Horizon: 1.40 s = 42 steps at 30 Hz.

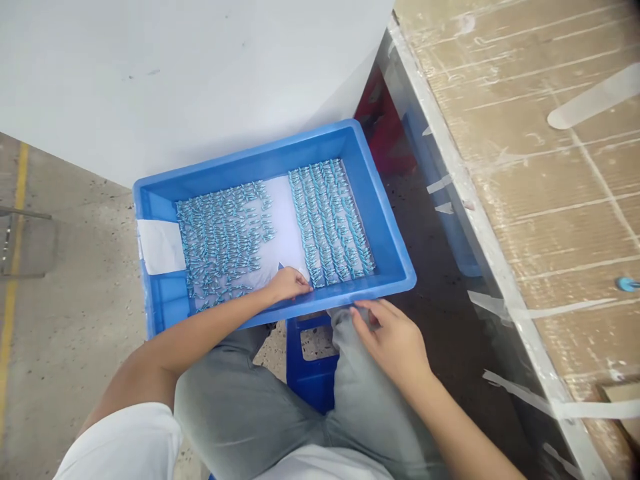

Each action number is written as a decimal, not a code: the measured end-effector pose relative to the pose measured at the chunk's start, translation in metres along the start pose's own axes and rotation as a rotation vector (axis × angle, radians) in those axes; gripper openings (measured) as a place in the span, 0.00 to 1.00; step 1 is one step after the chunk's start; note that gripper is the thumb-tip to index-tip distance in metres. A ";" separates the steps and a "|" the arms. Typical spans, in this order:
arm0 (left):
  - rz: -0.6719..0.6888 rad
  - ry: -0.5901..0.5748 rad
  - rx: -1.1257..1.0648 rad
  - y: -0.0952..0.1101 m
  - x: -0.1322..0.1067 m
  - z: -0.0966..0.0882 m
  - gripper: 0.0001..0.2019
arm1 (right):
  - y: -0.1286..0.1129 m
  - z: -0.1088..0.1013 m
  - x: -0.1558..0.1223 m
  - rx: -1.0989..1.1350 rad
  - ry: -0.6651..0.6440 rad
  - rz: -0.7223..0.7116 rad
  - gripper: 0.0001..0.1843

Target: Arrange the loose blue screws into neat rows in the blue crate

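A blue plastic crate (385, 227) rests on a blue stool in front of my knees. Inside, on a white sheet (285, 227), lie several small light-blue parts: a looser patch (223, 243) on the left and tidy rows (327, 223) on the right. My left hand (287, 285) reaches over the near rim, fingers pinched together on the sheet by the bottom end of the rows; what it grips is too small to make out. My right hand (393, 340) lies on my right knee just below the crate's near edge, fingers loosely spread, holding nothing.
The blue stool (307, 373) shows between my grey-trousered legs. A cardboard-topped table (550, 187) with a taped edge runs along the right, a small blue part (626, 284) lying on it. A white panel (175, 73) stands behind the crate. Concrete floor with a yellow line (13, 267) lies left.
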<state>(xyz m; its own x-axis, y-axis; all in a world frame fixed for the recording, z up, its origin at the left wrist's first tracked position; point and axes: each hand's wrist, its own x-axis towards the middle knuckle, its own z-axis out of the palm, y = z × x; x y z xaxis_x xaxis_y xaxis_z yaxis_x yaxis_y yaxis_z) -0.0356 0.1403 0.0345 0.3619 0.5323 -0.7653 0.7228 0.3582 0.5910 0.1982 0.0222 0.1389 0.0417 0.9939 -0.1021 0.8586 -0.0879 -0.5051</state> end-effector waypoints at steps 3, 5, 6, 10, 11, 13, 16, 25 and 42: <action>0.042 0.009 -0.020 -0.002 0.005 0.002 0.14 | -0.028 0.007 0.048 -0.159 -0.255 0.097 0.16; 0.067 0.023 -0.009 -0.002 0.006 0.003 0.12 | -0.045 0.016 0.077 -0.263 -0.433 0.100 0.16; 0.071 0.027 -0.003 -0.002 0.007 0.004 0.11 | -0.051 0.022 0.090 -0.305 -0.513 0.128 0.17; 0.026 0.041 -0.015 0.000 0.007 0.008 0.07 | -0.061 0.045 0.120 -0.335 -0.638 0.158 0.16; 0.011 0.053 -0.022 0.000 0.006 0.009 0.06 | -0.061 0.050 0.124 -0.336 -0.672 0.163 0.16; -0.009 0.071 -0.041 0.001 0.006 0.010 0.05 | -0.060 0.058 0.128 -0.338 -0.728 0.170 0.17; -0.013 0.059 -0.069 0.002 0.004 0.011 0.05 | -0.058 0.067 0.133 -0.349 -0.762 0.180 0.19; -0.025 0.047 -0.099 -0.001 0.006 0.012 0.07 | -0.058 0.081 0.143 -0.365 -0.803 0.234 0.24; -0.068 0.086 -0.076 0.004 0.004 0.011 0.07 | -0.053 0.086 0.141 -0.343 -0.765 0.253 0.24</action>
<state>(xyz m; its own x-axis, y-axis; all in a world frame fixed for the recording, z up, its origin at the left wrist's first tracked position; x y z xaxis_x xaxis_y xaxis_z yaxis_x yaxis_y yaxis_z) -0.0244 0.1353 0.0315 0.2597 0.5672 -0.7816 0.6962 0.4510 0.5585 0.1142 0.1618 0.0775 0.0030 0.6188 -0.7856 0.9814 -0.1524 -0.1163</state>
